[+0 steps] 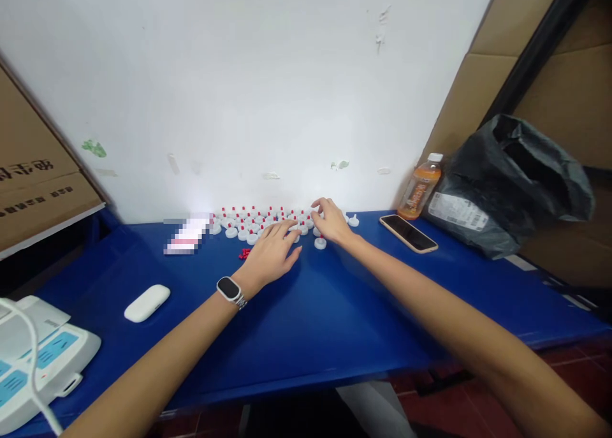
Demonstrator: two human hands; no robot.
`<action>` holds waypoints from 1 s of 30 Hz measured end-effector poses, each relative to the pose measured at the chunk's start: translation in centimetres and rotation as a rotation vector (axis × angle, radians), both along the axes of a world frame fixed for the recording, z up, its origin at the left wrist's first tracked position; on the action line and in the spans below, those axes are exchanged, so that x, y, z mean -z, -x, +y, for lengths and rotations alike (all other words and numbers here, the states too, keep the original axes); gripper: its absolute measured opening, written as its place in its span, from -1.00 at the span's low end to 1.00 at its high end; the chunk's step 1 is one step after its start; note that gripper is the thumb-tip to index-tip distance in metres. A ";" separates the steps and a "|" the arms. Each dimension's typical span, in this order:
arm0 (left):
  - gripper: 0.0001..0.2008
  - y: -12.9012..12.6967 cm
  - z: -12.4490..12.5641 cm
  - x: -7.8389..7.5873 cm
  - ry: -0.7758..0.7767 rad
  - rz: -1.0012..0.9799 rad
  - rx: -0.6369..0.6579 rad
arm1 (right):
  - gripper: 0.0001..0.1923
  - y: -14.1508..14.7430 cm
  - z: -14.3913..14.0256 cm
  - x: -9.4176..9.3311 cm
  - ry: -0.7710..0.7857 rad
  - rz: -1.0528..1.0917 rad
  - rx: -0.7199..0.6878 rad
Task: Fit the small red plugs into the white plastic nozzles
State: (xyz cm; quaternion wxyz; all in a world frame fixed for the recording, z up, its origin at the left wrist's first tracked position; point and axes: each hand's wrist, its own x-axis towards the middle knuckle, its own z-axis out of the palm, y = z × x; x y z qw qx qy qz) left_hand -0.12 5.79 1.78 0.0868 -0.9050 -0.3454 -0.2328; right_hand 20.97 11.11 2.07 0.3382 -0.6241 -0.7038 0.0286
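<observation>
Many small round white caps, most with a red tip on top, stand in a crowded group along the wall side of the blue table. My left hand, with a watch on its wrist, reaches over the front of the group, fingers stretched and thumb apart. My right hand is at the group's right side, its thumb and forefinger curved with a gap between them. Just below it sits a single white cap. Loose red tips lie in a small pile left of my left hand. Some caps are hidden behind my hands.
A phone, a drink bottle and a black plastic bag are on the right. Leftward lie a blurred-out bright item, a white earphone case and a power strip. Cardboard boxes flank the table.
</observation>
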 end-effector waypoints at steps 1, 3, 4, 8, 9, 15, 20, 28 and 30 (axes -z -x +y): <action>-0.71 0.8 -0.4 -0.3 0.003 -0.027 -0.005 | -0.73 0.2 1.1 -0.6 0.021 -0.046 -0.008; -0.75 2.2 -0.8 -0.7 0.004 -0.088 -0.034 | -0.75 0.9 3.4 -1.6 0.086 -0.139 -0.024; -0.77 2.8 -0.8 -0.8 0.009 -0.108 -0.044 | -0.76 1.3 4.5 -1.9 0.121 -0.181 -0.014; -0.81 3.9 -0.3 -0.6 0.054 -0.151 -0.053 | -0.78 2.9 8.0 -2.3 0.216 -0.280 0.042; -0.82 3.9 -0.1 -0.5 0.068 -0.157 -0.050 | -0.80 3.1 8.6 -2.2 0.225 -0.286 0.053; -0.83 3.8 0.6 0.0 0.115 -0.189 -0.060 | -0.81 3.7 9.7 -1.4 0.242 -0.300 0.095; -0.83 3.9 0.3 0.0 0.125 -0.207 -0.074 | -0.81 4.0 9.2 -1.4 0.241 -0.276 0.096; -0.81 4.7 -0.1 -0.4 0.128 -0.308 -0.118 | -0.77 4.2 7.2 -3.0 0.122 -0.159 0.107; -0.81 5.1 -0.1 -0.6 0.138 -0.380 -0.135 | -0.78 4.5 5.1 -3.7 -0.023 -0.015 0.071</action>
